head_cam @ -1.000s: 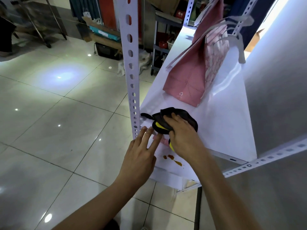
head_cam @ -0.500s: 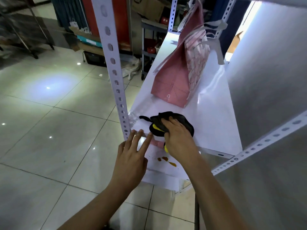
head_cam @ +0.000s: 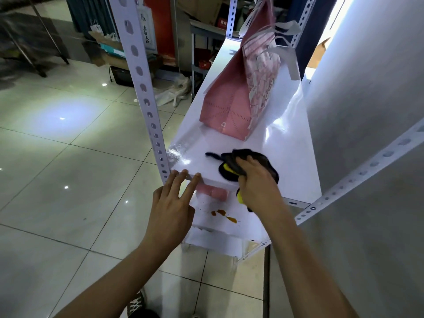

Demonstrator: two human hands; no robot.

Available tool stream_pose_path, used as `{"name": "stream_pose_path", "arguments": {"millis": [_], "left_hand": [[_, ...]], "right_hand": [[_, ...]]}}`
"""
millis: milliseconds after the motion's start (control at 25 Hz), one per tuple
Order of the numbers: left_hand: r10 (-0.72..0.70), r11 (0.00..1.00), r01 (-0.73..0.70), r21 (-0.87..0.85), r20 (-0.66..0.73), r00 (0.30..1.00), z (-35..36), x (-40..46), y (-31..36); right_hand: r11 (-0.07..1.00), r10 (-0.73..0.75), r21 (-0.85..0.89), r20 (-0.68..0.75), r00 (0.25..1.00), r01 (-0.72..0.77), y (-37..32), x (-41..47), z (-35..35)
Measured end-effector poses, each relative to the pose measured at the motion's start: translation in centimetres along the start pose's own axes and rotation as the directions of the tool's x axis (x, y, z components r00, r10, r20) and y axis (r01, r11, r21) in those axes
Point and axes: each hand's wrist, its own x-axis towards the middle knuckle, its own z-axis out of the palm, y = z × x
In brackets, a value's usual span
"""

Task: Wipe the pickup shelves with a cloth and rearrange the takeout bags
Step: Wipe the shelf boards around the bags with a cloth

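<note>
A white shelf runs away from me between perforated posts. My right hand presses a black and yellow cloth onto its near end. My left hand holds nothing; its spread fingertips rest on the shelf's front edge beside the left post. A pink paper takeout bag with white ribbon handles stands further along the shelf, apart from the cloth. On the shelf below a brown stain shows, and part of another pink thing lies under the upper shelf's edge.
A grey wall closes the right side. A slanted perforated rail crosses at the right. A glossy tiled floor lies to the left. Boxes, bags and a dark shelving unit crowd the back. My shoe shows at the bottom.
The camera has shifted, so the shelf sits further right in view. My right hand keeps the cloth on the shelf's near end; my left fingertips stay at the front edge.
</note>
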Motion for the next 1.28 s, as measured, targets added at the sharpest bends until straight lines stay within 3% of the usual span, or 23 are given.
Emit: {"name": "stream_pose_path", "arguments": {"millis": [120, 360, 480, 600, 880, 1000, 1120, 1280], "left_hand": [[-0.004, 1.000, 0.004, 0.001, -0.012, 1.000, -0.1, 0.0, 0.1], [0.009, 1.000, -0.009, -0.013, 0.001, 1.000, 0.1, -0.3, 0.0], [0.025, 0.999, -0.025, 0.024, 0.026, 0.999, 0.0, -0.2, 0.0], [0.024, 0.998, -0.027, 0.062, 0.052, 0.998, -0.2, -0.1, -0.2], [0.043, 0.993, -0.048, 0.108, 0.053, 0.998, -0.3, -0.3, -0.2], [0.046, 0.992, -0.052, 0.113, 0.058, 0.997, -0.4, -0.3, -0.6], [0.044, 0.996, -0.048, 0.076, 0.042, 0.998, -0.5, -0.4, -0.5], [0.031, 0.999, -0.032, 0.022, 0.058, 0.998, -0.7, -0.6, -0.2]], "right_hand": [[0.994, 0.088, -0.064, -0.038, 0.995, -0.091, 0.5, 1.8, -1.0], [0.994, 0.067, -0.076, -0.075, 0.995, -0.073, 0.9, -2.9, -0.6], [0.995, -0.084, -0.041, 0.068, 0.994, 0.087, -2.0, 0.7, 0.1], [0.964, -0.245, -0.048, 0.236, 0.941, 0.263, -6.5, 4.3, 1.8], [0.917, -0.389, 0.036, 0.288, 0.875, 0.396, -8.1, 6.2, 2.1], [0.952, -0.307, 0.046, 0.187, 0.933, 0.304, -4.9, 3.6, 1.2], [0.993, -0.114, 0.040, 0.047, 0.992, 0.112, -0.2, 1.4, -0.6], [0.991, 0.131, 0.029, -0.111, 0.985, -0.128, 3.5, 0.4, -2.6]]}}
